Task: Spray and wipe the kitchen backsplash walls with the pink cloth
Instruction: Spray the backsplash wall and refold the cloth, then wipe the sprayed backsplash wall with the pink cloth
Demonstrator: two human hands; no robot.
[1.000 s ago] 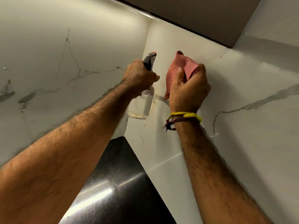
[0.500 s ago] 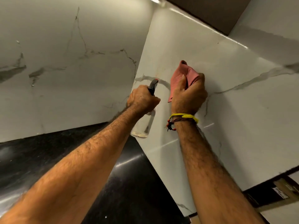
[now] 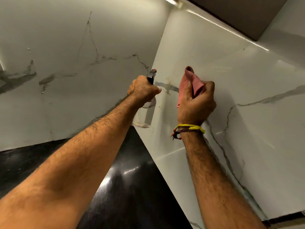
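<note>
Both arms reach up toward the inner corner where two white marble-look backsplash walls meet. Left hand [image 3: 143, 90] is curled round the neck of a clear spray bottle [image 3: 145, 116], fingers wrapped at the black trigger head [image 3: 151, 76], which has a small red tip at its top. The bottle body hangs below the fist, see-through, with a little liquid at its base; its nozzle points at the right wall [image 3: 239, 80] near the corner. Whether a finger is squeezing the trigger, cannot tell.

Right hand [image 3: 196, 103] is a fist gripping the pink cloth [image 3: 188, 81], bunched, with a folded end sticking up above the knuckles and a strip hanging down past the thumb side. Cloth and hand sit close against the right wall, just right of the bottle, apart from it. Contact between cloth and wall is hidden by the hand. A yellow band [image 3: 189, 127] and a dark bead string circle the right wrist.

A grey vein runs across the right wall between the bottle head and the cloth, with a few small brownish specks near it. Left wall [image 3: 66, 63] has grey veins too. Black glossy worktop [image 3: 132, 187] lies below, its back corner under the bottle. A brown cabinet underside [image 3: 244, 14] sits top right, with a light strip [image 3: 170, 0] along the wall's top edge.
</note>
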